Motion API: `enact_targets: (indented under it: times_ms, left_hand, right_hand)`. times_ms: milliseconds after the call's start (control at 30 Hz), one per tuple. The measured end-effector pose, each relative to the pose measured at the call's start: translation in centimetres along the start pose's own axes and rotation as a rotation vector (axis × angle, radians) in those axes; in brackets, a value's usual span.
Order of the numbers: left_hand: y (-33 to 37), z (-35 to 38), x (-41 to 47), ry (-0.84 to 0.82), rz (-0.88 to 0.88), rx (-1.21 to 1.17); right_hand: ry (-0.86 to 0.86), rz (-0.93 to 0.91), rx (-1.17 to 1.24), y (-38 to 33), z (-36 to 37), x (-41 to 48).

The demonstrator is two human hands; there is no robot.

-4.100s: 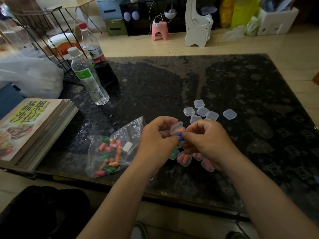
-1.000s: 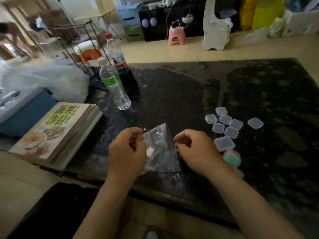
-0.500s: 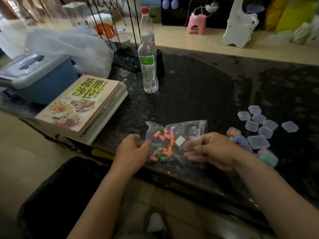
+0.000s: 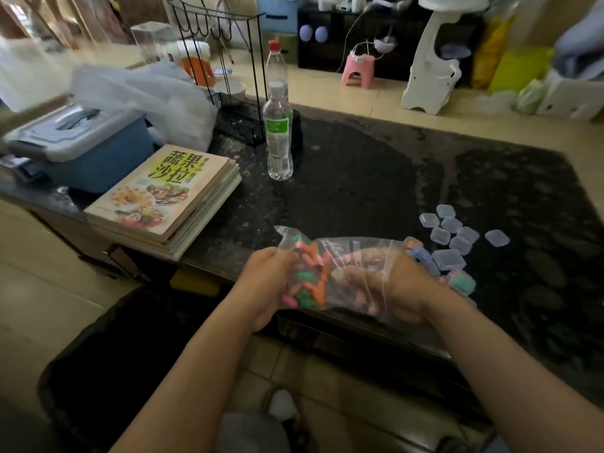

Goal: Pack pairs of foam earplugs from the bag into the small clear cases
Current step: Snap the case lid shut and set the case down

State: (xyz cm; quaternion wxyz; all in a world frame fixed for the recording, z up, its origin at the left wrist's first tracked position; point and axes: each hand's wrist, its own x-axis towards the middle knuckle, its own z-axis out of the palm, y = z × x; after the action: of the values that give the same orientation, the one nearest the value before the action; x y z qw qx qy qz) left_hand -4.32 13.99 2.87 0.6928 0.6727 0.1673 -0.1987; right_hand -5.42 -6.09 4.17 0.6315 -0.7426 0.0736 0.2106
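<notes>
My left hand (image 4: pixel 266 284) grips the left end of the clear plastic bag (image 4: pixel 340 246), held just above the near edge of the dark table (image 4: pixel 359 178). Orange, pink and green foam earplugs (image 4: pixel 309 281) bunch up beside that hand. My right hand (image 4: pixel 389 282) is inside the bag, seen through the plastic, with its fingers loosely spread towards the earplugs and nothing plainly held. Several empty small clear cases (image 4: pixel 452 228) lie to the right. Filled cases (image 4: pixel 461 281) sit close by my right wrist, partly hidden.
A stack of books (image 4: pixel 163 197) lies at the left, with a blue lidded box (image 4: pixel 88 148) and a white plastic bag (image 4: pixel 147 99) behind it. A water bottle (image 4: pixel 277 135) and a wire rack (image 4: pixel 228 76) stand at the back.
My right hand has gone from the bag's outer right edge into the bag. The bag has lifted and tilted, and the earplugs have slid towards my left hand. The view has shifted left.
</notes>
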Motion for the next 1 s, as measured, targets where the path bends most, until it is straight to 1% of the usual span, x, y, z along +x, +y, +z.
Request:
enact_targets:
  times_ms: [67,133,200,300,367,467,533,567,633,733,833,900,1000]
  left_hand:
    - [0.3,0.5,-1.5,-0.107,-0.014,-0.135]
    - [0.5,1.1,-2.8,-0.199,-0.004,-0.216]
    - [0.7,2.1,-4.4,-0.278,0.042,-0.244]
    - [0.6,3.9,-6.7,-0.368,0.128,-0.231]
    - [0.2,5.1,-7.9,-0.362,0.169,-0.224]
    - [-0.3,6.8,-9.2,-0.362,0.196,-0.223]
    - [-0.5,7.8,-9.6,-0.338,0.202,-0.209]
    - [-0.6,8.3,-9.6,-0.329,0.208,-0.203]
    - [-0.6,9.5,-9.5,-0.326,0.216,-0.192]
    - [-0.5,10.9,-9.3,-0.339,0.206,-0.167]
    - [-0.5,11.8,-8.9,-0.331,0.197,-0.171]
    - [-0.7,12.2,-8.5,-0.332,0.194,-0.17]
    - [-1.0,12.4,-7.9,-0.347,0.177,-0.201]
  right_hand:
    - [0.008,-0.049,0.131,-0.5,-0.5,-1.8]
    - [-0.02,-0.084,0.196,-1.4,-0.9,-4.1]
    - [-0.045,-0.139,0.177,-1.9,-1.8,-6.1]
    - [-0.019,-0.199,0.098,-1.8,-3.1,-8.2]
    - [0.01,-0.246,0.061,-1.3,-3.6,-9.6]
    - [0.099,-0.319,0.046,-0.8,-4.2,-11.4]
    - [0.174,-0.418,-0.085,0.0,-4.8,-12.0]
    - [0.194,-0.445,-0.11,0.4,-5.2,-12.3]
    - [0.194,-0.463,-0.122,0.8,-5.7,-12.9]
    - [0.211,-0.447,-0.234,1.2,-6.0,-13.2]
    - [0.231,-0.463,-0.148,1.7,-6.8,-13.1]
    - [0.245,-0.476,-0.167,2.0,-7.0,-12.8]
    - [0.219,-0.472,-0.058,2.3,-7.4,-12.3]
